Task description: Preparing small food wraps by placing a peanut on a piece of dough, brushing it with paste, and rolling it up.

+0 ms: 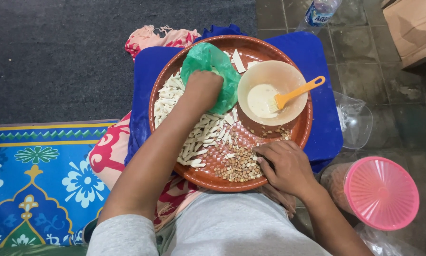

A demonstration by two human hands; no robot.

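Observation:
A round brown woven tray [296, 137] rests on a blue cushion on my lap. My left hand [202, 87] is pushed into a green plastic bag [208, 59] at the tray's far side, fingers hidden inside. Several white rolled strips [201, 137] lie across the tray's left half. My right hand [285, 163] rests at the near rim, its fingertips on a heap of peanuts [239, 166]. A beige bowl [285, 71] holds white paste and an orange brush [298, 91].
A pink-lidded plastic jar [381, 192] stands on the tiled floor at the right, with a clear container [354, 121] behind it. A water bottle [319, 10] and a cardboard box [412, 28] are at the top right. A patterned blue mat [37, 175] lies left.

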